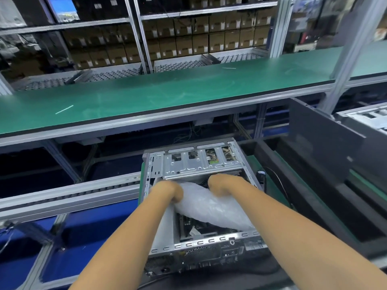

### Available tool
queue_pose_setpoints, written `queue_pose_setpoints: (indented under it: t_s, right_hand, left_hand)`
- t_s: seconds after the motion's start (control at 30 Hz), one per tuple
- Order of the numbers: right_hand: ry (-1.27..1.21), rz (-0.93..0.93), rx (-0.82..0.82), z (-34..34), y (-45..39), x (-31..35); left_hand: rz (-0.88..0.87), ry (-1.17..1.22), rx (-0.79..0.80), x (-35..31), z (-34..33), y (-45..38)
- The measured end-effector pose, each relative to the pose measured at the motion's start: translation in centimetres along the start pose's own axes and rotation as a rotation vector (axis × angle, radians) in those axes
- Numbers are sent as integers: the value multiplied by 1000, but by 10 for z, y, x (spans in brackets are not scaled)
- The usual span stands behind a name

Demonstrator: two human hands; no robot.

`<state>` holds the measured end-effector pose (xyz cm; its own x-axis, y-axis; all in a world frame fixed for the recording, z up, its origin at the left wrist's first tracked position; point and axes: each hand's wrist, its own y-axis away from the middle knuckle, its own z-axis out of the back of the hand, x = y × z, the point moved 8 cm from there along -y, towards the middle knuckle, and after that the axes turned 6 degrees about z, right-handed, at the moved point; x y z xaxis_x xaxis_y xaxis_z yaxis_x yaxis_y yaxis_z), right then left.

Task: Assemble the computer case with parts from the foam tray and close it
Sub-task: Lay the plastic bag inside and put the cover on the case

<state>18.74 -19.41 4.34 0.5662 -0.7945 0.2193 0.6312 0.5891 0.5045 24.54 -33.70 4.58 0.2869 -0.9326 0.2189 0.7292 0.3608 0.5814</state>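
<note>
Below green bench, open computer case (201,197) (bare metal) holds crumpled plastic bag (211,208).

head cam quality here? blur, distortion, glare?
Head view: wide-angle bends the green bench and frame posts; shelf boxes soft and blurred; both hands smeared, fingers indistinct; plastic bag washed out; open case fairly sharp.

Your fingers on both hands are out of sight: left hand (167,190) curls into the plastic bag (206,207), right hand (222,185) dips inside the computer case (201,243). Bag covers much of the interior. Labels on shelved boxes (201,36) too blurred to read.
</note>
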Motion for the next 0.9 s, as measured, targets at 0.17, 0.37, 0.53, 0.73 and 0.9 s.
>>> queue_pose_setpoints:
  t_s: [0.17,0.37,0.53,0.73,0.9]
  right_hand:
    - [-211,68,-207,38,7,10]
    - [-562,41,-556,73,34,-48]
    - [-775,-36,-700,81,52,-106]
    - [-814,-28,-705,86,65,-178]
    - [-726,-72,-627,72,78,-256]
  left_hand:
    - [-275,240,-443,-58,62,43]
    - [-637,585,-385,-118,58,62]
    - [-798,598,-405,-189,71,82]
    - [-711,466,-496,-257,99,68]
    - [-556,385,-463,-302,108,34]
